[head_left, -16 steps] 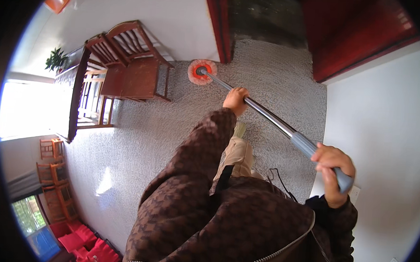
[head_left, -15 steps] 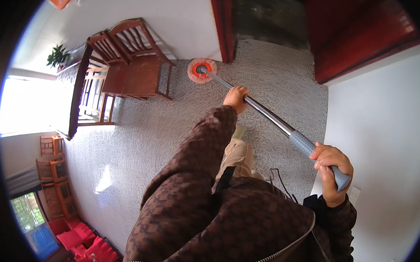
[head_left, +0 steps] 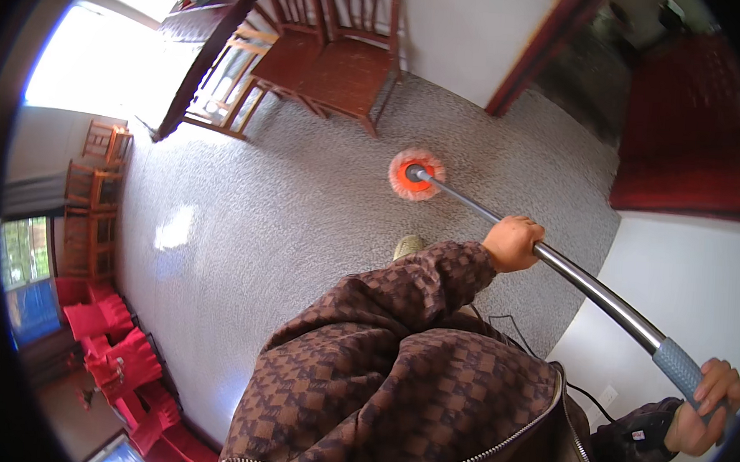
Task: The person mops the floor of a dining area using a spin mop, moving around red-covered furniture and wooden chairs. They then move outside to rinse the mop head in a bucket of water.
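A mop (head_left: 598,292) with a round orange and pale pink head runs slantwise across the view, its head resting on the grey patterned floor (head_left: 304,202). My left hand (head_left: 513,243) is wrapped round the metal pole partway along it. At the pole's upper end, my right hand (head_left: 710,405) is closed on the grey textured grip, close to the right rim of the view. One of my shoes (head_left: 408,247) shows below the mop head, partly covered by my left sleeve.
Two reddish-brown chairs (head_left: 357,71) stand by a dark-edged table (head_left: 208,51) beyond the mop head. A dark red door (head_left: 685,122) and a white wall (head_left: 677,276) lie to the right. Several wooden chairs (head_left: 94,196) and red-covered seating (head_left: 125,360) line the left side.
The mop head has come back from near the door frame toward me. Both hands have moved right and lower in view, still holding the pole. The view has turned.
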`<action>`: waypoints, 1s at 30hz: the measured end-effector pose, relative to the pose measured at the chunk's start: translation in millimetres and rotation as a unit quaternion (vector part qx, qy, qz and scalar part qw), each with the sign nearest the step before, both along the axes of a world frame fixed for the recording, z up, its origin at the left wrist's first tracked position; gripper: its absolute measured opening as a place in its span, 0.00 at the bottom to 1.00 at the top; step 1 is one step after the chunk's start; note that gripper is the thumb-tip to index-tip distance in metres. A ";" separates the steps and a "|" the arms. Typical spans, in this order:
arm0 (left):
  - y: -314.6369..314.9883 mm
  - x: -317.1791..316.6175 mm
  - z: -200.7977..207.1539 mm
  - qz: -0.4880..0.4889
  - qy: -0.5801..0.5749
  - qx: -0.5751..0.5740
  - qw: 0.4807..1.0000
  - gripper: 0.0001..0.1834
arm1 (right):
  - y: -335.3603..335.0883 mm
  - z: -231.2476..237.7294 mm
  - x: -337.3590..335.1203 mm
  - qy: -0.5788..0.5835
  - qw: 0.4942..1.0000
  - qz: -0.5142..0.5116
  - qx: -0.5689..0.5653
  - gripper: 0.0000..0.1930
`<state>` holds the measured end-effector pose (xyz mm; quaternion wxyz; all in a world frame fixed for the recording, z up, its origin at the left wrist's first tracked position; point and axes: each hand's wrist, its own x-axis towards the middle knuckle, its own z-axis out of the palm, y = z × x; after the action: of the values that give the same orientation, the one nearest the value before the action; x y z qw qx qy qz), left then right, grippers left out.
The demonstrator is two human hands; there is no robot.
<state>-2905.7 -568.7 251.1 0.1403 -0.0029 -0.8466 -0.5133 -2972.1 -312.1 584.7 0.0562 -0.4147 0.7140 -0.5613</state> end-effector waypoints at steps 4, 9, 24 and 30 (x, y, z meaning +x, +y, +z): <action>-92.0 63.7 -26.8 0.135 0.042 -0.037 0.989 0.09 | -105.6 -42.0 20.2 -0.070 0.991 0.095 -0.059 0.07; -215.1 124.9 -63.4 0.301 0.018 -0.105 0.948 0.10 | -238.4 -81.3 88.4 -0.074 0.971 0.225 -0.011 0.06; -133.7 151.4 -11.4 0.380 0.034 -0.020 0.924 0.11 | -220.2 -3.0 24.9 0.014 0.945 0.324 0.033 0.11; -106.6 208.0 -34.7 0.316 0.010 -0.077 0.946 0.11 | -177.6 -50.0 91.0 -0.088 0.894 0.421 -0.125 0.06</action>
<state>-2697.7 -675.3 216.4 0.3029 0.2486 -0.8396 -0.3762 -2881.0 -489.6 534.7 0.2970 -0.6292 0.3886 -0.6040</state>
